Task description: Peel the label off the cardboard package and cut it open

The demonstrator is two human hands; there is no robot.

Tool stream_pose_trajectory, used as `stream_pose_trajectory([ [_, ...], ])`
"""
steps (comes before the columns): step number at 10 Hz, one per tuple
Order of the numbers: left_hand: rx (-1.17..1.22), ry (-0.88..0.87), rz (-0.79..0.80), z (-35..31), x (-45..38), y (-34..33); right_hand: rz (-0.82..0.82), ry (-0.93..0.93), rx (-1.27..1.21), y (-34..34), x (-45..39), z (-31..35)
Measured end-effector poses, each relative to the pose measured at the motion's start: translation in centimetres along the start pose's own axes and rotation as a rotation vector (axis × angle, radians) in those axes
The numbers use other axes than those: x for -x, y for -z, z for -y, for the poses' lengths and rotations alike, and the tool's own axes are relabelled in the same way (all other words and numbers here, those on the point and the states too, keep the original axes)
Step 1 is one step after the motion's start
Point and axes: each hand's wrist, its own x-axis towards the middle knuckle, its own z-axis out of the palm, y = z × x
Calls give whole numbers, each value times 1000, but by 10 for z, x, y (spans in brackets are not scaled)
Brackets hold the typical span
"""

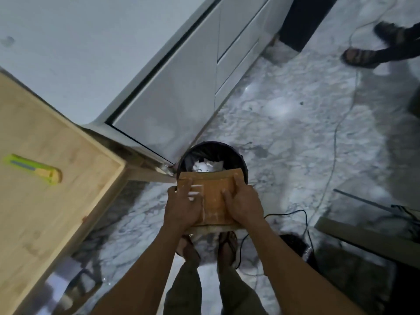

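I hold a brown cardboard package (216,196) flat in front of me, just over a black bin. My right hand (243,201) grips its right edge, thumb on top. My left hand (184,205) lies on its left part, fingers pinching white scraps of label (195,189) on the top face. Thin white residue streaks run down the cardboard. A green and yellow utility knife (34,169) lies on the wooden table to my left, out of both hands.
The black-lined bin (241,164) on the marble floor holds crumpled white paper. The wooden table (68,178) stands at left, white cabinets behind. Black and white cables cross the floor at right. Another person's sandalled feet (361,56) are at the top right.
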Motion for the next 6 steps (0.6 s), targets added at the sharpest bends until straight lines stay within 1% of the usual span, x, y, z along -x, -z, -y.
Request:
stream_pose_trajectory([
  [1,-74,-2,57,7,-40,-19,10,-19,46,-15,-39,-10],
  [2,-272,17,133,17,-64,-37,45,-54,161,-26,-61,-23],
  [3,-352,28,181,29,-64,-41,89,-95,183,-31,-58,-31],
  [4,-253,73,189,31,-41,-31,135,-112,111,-24,-40,-32],
  [5,-148,80,133,21,-12,-7,76,-65,-39,-2,-11,-17],
  [6,-108,29,25,-8,23,25,34,-17,-126,30,19,4],
])
